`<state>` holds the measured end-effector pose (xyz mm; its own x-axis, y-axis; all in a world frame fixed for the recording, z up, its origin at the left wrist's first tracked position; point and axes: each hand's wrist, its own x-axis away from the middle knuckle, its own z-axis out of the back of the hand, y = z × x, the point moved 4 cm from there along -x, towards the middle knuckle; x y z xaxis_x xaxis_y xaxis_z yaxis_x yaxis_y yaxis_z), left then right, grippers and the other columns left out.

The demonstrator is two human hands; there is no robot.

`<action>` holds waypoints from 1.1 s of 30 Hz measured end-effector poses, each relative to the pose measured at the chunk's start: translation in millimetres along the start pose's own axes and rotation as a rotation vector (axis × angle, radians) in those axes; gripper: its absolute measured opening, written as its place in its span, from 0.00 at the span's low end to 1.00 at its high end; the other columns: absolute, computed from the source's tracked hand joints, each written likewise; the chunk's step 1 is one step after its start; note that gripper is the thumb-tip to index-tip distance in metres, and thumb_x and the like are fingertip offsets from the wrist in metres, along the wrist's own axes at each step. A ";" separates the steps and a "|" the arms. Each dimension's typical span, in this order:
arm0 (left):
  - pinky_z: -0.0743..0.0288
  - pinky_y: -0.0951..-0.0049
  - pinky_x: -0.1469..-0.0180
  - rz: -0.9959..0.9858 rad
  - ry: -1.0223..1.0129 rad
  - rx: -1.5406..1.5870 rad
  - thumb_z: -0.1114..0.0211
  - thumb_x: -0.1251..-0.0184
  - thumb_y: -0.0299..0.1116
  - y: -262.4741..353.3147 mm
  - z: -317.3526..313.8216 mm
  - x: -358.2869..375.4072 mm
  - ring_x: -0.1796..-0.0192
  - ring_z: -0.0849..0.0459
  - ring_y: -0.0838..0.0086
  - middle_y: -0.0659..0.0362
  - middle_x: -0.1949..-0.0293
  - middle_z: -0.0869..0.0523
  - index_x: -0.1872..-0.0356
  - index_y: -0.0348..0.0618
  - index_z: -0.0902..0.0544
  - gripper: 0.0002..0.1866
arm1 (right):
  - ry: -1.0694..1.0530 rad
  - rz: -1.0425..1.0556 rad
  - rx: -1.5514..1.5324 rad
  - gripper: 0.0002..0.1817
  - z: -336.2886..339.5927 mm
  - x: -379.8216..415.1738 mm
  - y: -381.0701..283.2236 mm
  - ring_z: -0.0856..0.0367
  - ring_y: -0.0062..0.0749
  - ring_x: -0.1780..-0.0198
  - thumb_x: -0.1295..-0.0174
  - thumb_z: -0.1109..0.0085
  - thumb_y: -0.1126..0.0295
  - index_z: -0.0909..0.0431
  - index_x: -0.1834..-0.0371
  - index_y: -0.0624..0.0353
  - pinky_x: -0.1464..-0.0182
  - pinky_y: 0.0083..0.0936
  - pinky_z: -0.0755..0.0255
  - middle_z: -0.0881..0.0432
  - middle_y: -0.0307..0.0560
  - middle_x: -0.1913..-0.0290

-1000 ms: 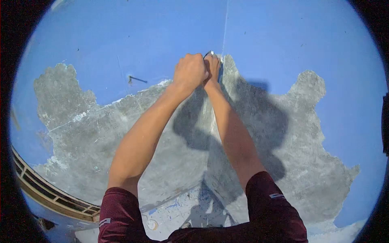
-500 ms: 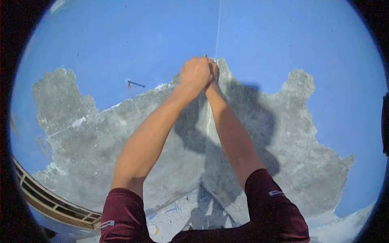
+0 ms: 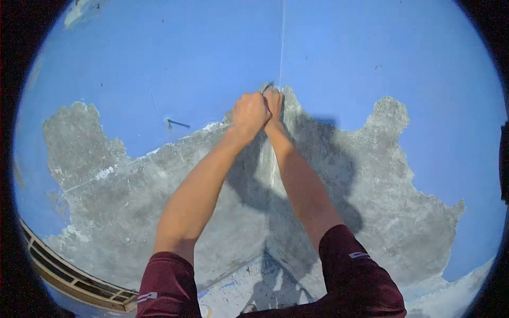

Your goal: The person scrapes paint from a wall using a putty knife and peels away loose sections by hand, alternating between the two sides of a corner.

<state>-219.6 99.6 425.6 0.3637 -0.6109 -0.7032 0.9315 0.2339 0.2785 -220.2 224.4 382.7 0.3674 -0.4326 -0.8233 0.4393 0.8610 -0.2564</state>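
Observation:
In the head view, both my hands are raised to the corner where two blue-painted walls (image 3: 212, 58) meet. My left hand (image 3: 250, 113) is closed in a fist, pressed against my right hand (image 3: 273, 106), whose fingers are also wrapped. A thin dark edge, apparently of a scraper (image 3: 269, 85), shows above the fingers against the wall; its handle is hidden in my grip. Around and below the hands spreads a large bare grey patch (image 3: 143, 212) with ragged paint edges.
A dark nail (image 3: 178, 124) sticks out of the left wall, throwing a shadow. At lower left is a slatted pale frame (image 3: 79, 275). Flakes lie on the ledge or floor (image 3: 233, 291) below the corner. My shadow falls across the right wall.
My view has tilted slightly up, so the wall sits lower. My hands have shifted a little against the corner, and more of the dark edge and the right fingers shows.

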 end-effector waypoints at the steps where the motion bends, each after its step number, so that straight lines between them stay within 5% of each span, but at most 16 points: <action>1: 0.20 0.53 0.60 -0.007 0.007 -0.003 0.35 0.50 0.30 2.7 4.0 -3.1 0.64 0.16 0.42 0.36 0.70 0.16 0.71 0.29 0.18 0.11 | 0.058 -0.070 -0.149 0.14 9.5 -1.3 4.4 0.26 0.59 0.52 0.43 0.49 0.67 0.21 0.72 0.70 0.51 0.45 0.31 0.22 0.66 0.60; 3: 0.20 0.52 0.61 -0.105 -0.022 0.031 0.36 0.49 0.29 15.0 1.8 2.4 0.64 0.15 0.43 0.35 0.69 0.17 0.70 0.28 0.18 0.11 | 0.089 -0.048 -0.191 0.14 17.1 5.3 10.1 0.23 0.63 0.57 0.43 0.49 0.67 0.21 0.74 0.70 0.54 0.46 0.29 0.20 0.67 0.64; 5: 0.20 0.52 0.61 -0.087 0.001 0.018 0.36 0.49 0.30 25.7 12.4 7.4 0.64 0.15 0.43 0.35 0.70 0.17 0.70 0.28 0.18 0.11 | 0.211 -0.019 -0.543 0.13 20.3 7.4 12.0 0.20 0.63 0.62 0.45 0.45 0.67 0.22 0.76 0.69 0.60 0.46 0.27 0.19 0.67 0.68; 11: 0.19 0.51 0.60 -0.114 -0.014 -0.013 0.35 0.48 0.31 37.6 -5.5 4.8 0.64 0.15 0.43 0.36 0.69 0.16 0.70 0.30 0.17 0.11 | -0.019 0.080 -0.258 0.12 -3.1 -12.3 40.1 0.17 0.56 0.63 0.46 0.43 0.68 0.22 0.78 0.68 0.69 0.39 0.25 0.22 0.70 0.70; 16: 0.20 0.51 0.60 -0.178 0.022 0.020 0.36 0.48 0.32 39.3 6.6 15.9 0.64 0.15 0.43 0.37 0.70 0.16 0.70 0.31 0.16 0.11 | -0.013 -0.126 -0.780 0.11 -79.9 -11.5 65.2 0.17 0.57 0.63 0.45 0.43 0.69 0.21 0.76 0.67 0.65 0.40 0.24 0.20 0.37 0.65; 18: 0.20 0.51 0.61 -0.114 0.032 -0.009 0.37 0.46 0.33 31.2 21.5 20.3 0.65 0.16 0.42 0.36 0.71 0.17 0.71 0.30 0.17 0.12 | -0.052 0.123 -0.036 0.10 -40.9 -16.7 33.3 0.19 0.56 0.59 0.43 0.46 0.70 0.20 0.70 0.67 0.57 0.41 0.25 0.16 0.57 0.64; 22: 0.21 0.50 0.61 -0.034 0.044 -0.032 0.38 0.45 0.33 13.2 0.2 4.9 0.66 0.16 0.41 0.35 0.71 0.17 0.73 0.29 0.18 0.13 | -0.027 -0.018 -0.080 0.13 -5.8 -9.0 19.2 0.26 0.56 0.46 0.41 0.50 0.71 0.22 0.62 0.72 0.45 0.43 0.32 0.22 0.67 0.53; 25: 0.21 0.50 0.62 -0.064 0.062 -0.031 0.38 0.44 0.33 11.3 -5.8 3.2 0.67 0.17 0.39 0.33 0.72 0.18 0.73 0.28 0.18 0.13 | 0.082 0.061 -0.052 0.13 9.4 -5.4 9.2 0.27 0.57 0.46 0.42 0.49 0.72 0.23 0.62 0.75 0.45 0.45 0.33 0.24 0.69 0.53; 30: 0.21 0.50 0.60 -0.095 0.038 -0.014 0.38 0.44 0.32 10.0 3.4 18.3 0.65 0.17 0.39 0.33 0.72 0.18 0.73 0.27 0.18 0.13 | -0.121 -0.053 -0.156 0.15 3.0 3.2 7.8 0.27 0.58 0.47 0.42 0.48 0.71 0.24 0.60 0.75 0.42 0.44 0.33 0.24 0.68 0.54; 33: 0.22 0.50 0.60 -0.014 0.016 0.038 0.38 0.44 0.32 15.2 7.3 18.4 0.65 0.17 0.40 0.34 0.72 0.18 0.73 0.28 0.18 0.12 | -0.032 -0.062 -0.068 0.15 2.5 -4.1 12.4 0.27 0.56 0.46 0.42 0.48 0.69 0.21 0.61 0.73 0.41 0.43 0.34 0.23 0.67 0.54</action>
<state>-198.8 86.4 421.7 0.3506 -0.6017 -0.7176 0.9358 0.1960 0.2929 -214.2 236.1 384.2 0.3679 -0.4935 -0.7881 0.4058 0.8478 -0.3414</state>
